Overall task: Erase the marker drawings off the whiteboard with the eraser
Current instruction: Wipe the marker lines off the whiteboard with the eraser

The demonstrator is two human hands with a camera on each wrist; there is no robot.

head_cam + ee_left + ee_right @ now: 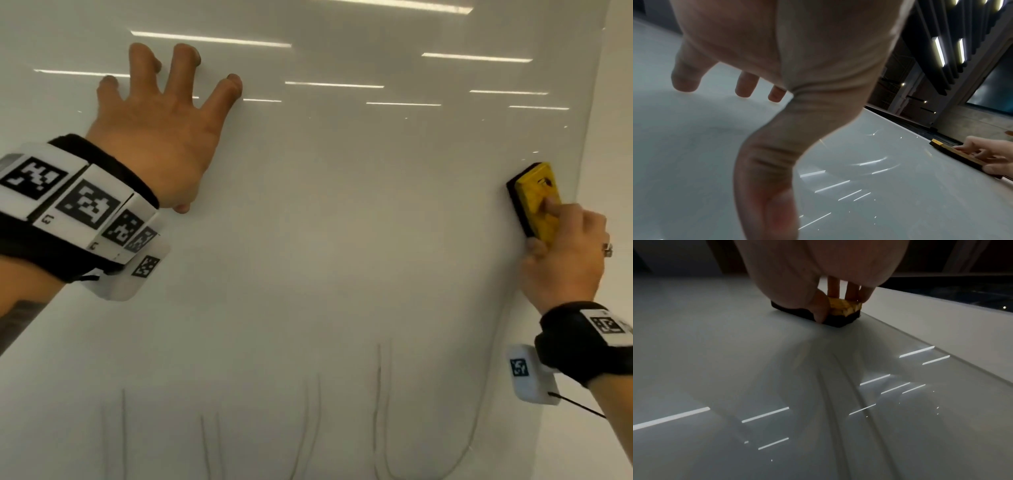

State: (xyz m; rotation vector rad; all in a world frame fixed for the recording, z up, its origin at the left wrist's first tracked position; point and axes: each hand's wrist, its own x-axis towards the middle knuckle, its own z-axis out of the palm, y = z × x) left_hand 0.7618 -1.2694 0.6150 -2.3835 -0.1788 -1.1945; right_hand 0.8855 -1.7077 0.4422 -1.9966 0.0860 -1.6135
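A glossy whiteboard (325, 222) fills the head view. Thin grey marker lines (380, 411) run along its lower part. My right hand (561, 260) grips a yellow eraser (536, 202) with a black felt pad and holds it flat against the board near the right edge. The right wrist view shows the eraser (844, 309) pinched between thumb and fingers, felt down on the board. My left hand (161, 130) is spread wide at the upper left, fingertips (744, 88) and thumb pressed on the board, holding nothing.
The board's right edge (589, 137) runs just beside the eraser, with a pale wall beyond it. Ceiling lights reflect as bright streaks (335, 84) across the upper board. Faint smeared streaks (838, 378) trail below the eraser.
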